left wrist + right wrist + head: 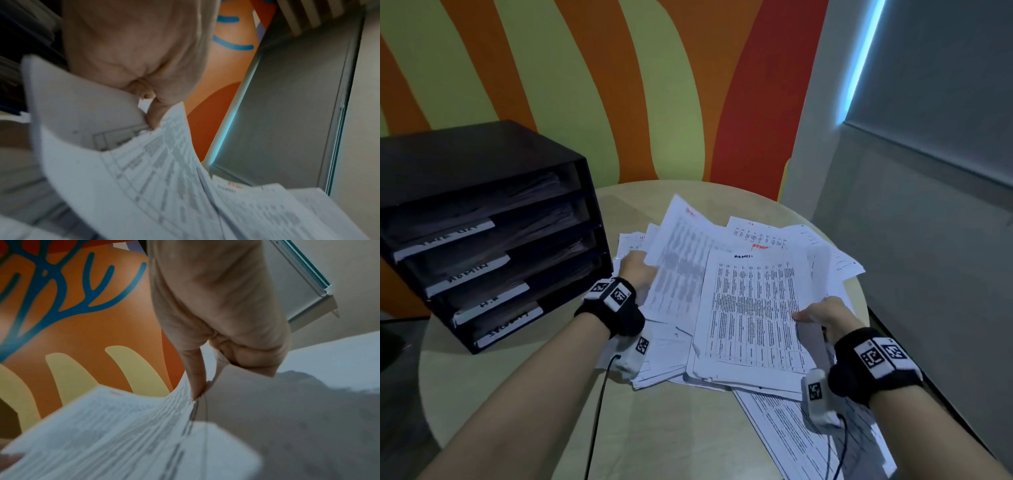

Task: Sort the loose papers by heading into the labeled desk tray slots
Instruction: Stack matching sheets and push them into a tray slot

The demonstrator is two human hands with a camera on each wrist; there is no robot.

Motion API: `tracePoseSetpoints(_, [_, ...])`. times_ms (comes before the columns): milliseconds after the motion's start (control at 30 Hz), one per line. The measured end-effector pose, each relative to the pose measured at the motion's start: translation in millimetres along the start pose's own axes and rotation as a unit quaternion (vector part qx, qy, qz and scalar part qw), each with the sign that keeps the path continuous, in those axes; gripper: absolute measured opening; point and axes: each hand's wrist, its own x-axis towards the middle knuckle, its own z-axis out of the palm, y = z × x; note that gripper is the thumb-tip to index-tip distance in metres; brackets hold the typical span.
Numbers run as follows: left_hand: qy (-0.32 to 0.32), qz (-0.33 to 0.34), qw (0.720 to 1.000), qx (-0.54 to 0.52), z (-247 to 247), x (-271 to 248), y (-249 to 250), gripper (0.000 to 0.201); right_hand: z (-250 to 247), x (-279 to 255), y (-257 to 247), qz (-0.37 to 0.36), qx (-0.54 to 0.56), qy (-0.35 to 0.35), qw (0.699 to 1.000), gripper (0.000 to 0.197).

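I take the desk tray (493, 236) as my landmark: it stands at the left rear of the round table (500, 387), its four labelled slots opening toward me and to the right, with the ADMIN label (469, 274) on the second slot from the top. The loose papers (739, 373) are heaped to the right of the tray, and both my hands are in that heap. My left hand (635, 270), the one just beside the tray's front corner, pinches a raised sheet (681, 250) between thumb and fingers; its heading is too blurred for me to read. My right hand (825, 317), well to the right of the tray, pinches the right edge of a top sheet (753, 305) headed, as far as I can read it, ADMIN. That sheet's long axis runs away from me, roughly parallel to the tray's depth. I judge the coming move a leftward carry across the heap to the ADMIN slot; the left hand is nearer the tray, so its raised sheet stands in the path.
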Motion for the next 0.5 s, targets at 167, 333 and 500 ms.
tracePoseSetpoints(167, [0.183, 0.120, 0.966, -0.141, -47.8, -9.4, 35.6, 0.024, -3.9, 1.1, 3.4, -0.003, -0.023, -0.010, 1.000, 0.040])
tracePoseSetpoints(333, [0.142, 0.157, 0.939, -0.271, -83.3, -28.5, 69.0, 0.021, -6.2, -0.1, 0.8, -0.014, 0.003, 0.000, 1.000, 0.048])
tracePoseSetpoints(500, [-0.020, 0.031, 0.979, -0.202, -54.0, -40.7, 63.8, 0.013, -5.7, -3.4, -5.8, -0.061, 0.141, -0.003, 0.988, 0.029])
